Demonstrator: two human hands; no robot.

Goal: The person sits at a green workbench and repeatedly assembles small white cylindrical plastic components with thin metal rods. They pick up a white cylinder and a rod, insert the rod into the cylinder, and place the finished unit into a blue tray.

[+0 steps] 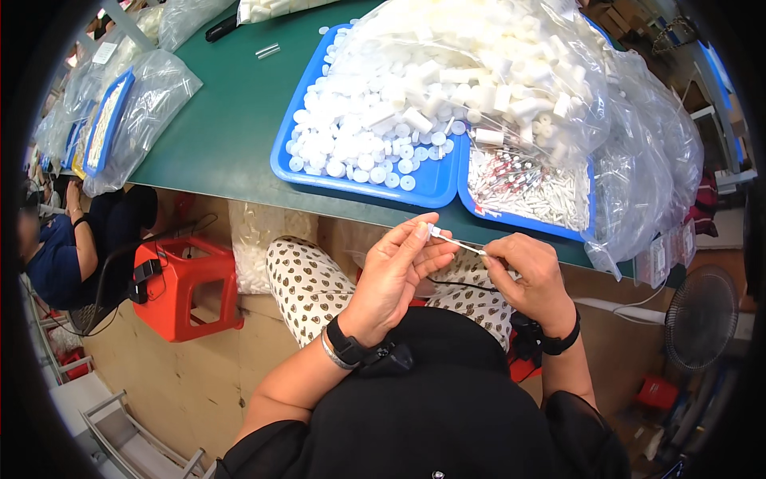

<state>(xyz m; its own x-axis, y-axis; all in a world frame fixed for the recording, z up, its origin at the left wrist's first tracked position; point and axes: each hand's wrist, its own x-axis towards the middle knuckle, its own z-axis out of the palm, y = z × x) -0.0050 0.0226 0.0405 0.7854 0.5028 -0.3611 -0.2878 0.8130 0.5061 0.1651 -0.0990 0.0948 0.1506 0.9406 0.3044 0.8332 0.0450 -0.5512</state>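
My left hand point(400, 259) pinches a small white plastic piece point(434, 231) between thumb and forefinger, its other fingers loosely curled. My right hand point(527, 271) is closed on the far end of a thin pale rod point(463, 244), which runs across to the white piece. Both hands are over my lap, just in front of the table edge. Beyond them is a blue tray point(435, 195) of white plastic discs point(343, 144). The smaller blue tray point(519, 224) beside it contains small white sticks point(542, 195) and thin metal pins with red parts point(511, 165).
A clear bag of white foam-like cylinders point(479, 72) slumps over both trays on the green table point(215, 128). A short clear tube point(268, 50) lies further back. Red stool point(187, 287) and a seated person point(68, 255) are left; a fan point(702, 318) stands right.
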